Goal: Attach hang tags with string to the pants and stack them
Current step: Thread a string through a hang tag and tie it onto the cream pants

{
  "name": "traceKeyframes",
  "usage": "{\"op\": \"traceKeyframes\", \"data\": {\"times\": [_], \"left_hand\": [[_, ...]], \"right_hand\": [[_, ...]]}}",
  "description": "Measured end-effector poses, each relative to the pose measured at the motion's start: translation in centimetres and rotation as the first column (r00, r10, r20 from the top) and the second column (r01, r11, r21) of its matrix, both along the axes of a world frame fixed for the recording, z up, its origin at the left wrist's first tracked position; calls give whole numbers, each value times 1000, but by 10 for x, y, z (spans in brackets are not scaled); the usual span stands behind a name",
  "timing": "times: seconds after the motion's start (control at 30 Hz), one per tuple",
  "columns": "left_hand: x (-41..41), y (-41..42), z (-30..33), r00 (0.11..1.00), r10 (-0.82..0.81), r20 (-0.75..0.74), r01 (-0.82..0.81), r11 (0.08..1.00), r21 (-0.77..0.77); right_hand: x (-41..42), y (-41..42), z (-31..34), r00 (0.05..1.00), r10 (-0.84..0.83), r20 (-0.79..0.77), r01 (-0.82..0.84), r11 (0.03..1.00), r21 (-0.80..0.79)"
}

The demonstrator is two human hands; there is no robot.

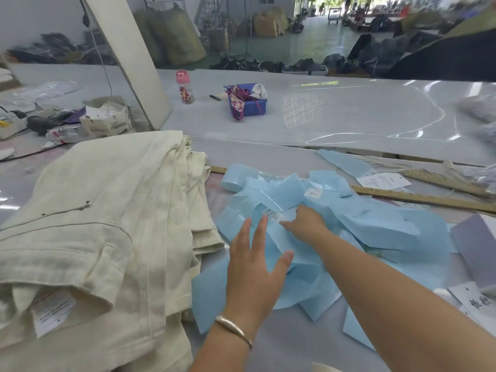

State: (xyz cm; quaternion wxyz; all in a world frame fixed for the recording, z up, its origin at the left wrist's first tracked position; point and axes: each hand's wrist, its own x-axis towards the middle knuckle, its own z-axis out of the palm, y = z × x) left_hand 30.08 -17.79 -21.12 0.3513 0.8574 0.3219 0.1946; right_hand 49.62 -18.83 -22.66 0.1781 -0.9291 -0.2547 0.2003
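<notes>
A stack of folded cream pants [102, 232] lies on the left of the table, a white care label showing at its near edge. To its right spreads a loose heap of light-blue paper tags [349, 224], some with small white stickers. My left hand [255, 269] hovers flat over the near left part of the heap, fingers straight and spread, a metal bangle on the wrist. My right hand [306, 224] reaches into the middle of the heap with fingers curled down among the blue tags; what they hold is hidden.
A white hang tag [383, 180] and wooden rulers [424, 197] lie beyond the heap. Further back stand a blue tray of ribbons [248, 102], a pink-capped bottle [184, 87] and a box of tags [107, 116]. A slanted white post [134, 63] rises at the back left.
</notes>
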Motion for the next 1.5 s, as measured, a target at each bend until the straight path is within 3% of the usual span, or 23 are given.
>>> {"op": "traceKeyframes", "data": {"times": [0.1,0.23,0.3,0.37,0.5,0.6,0.67,0.77,1.0,1.1,1.17,1.23,1.33,1.5], "left_hand": [[15,9,-7,978,-84,-189,96,994,55],[22,19,-17,931,-52,-362,103,987,124],[22,22,-17,925,-2,-379,67,985,160],[21,25,-14,922,63,-382,19,978,207],[16,37,-7,920,96,-381,-33,985,169],[9,49,6,962,120,-245,-120,993,16],[7,51,19,986,167,15,-159,963,-219],[11,45,42,938,192,288,-21,862,-507],[17,34,67,851,106,515,235,800,-552],[19,31,74,851,117,513,251,766,-591],[20,30,78,850,126,512,249,761,-600],[21,30,82,852,130,507,244,759,-604],[21,30,87,855,112,507,256,760,-598],[22,26,91,845,109,523,271,757,-595]], "right_hand": [[-3,7,-7,997,43,61,-39,997,-65],[-7,13,-12,998,41,-48,-44,997,-63],[-5,12,-9,983,19,-181,-1,995,99],[-4,8,0,919,-33,-392,161,941,299],[-6,-12,26,713,10,-701,500,693,519],[-11,-35,49,675,126,-727,554,564,612],[-18,-49,64,691,177,-701,541,517,663],[-30,-63,79,707,231,-668,518,473,712],[-56,-77,98,929,134,-345,280,355,892],[-57,-80,103,993,117,-15,-37,431,902],[-57,-83,109,941,115,319,-327,560,761],[-56,-83,115,853,159,497,-474,633,612],[-58,-84,125,795,197,573,-535,674,510],[-61,-87,136,798,230,557,-544,673,501]]}}
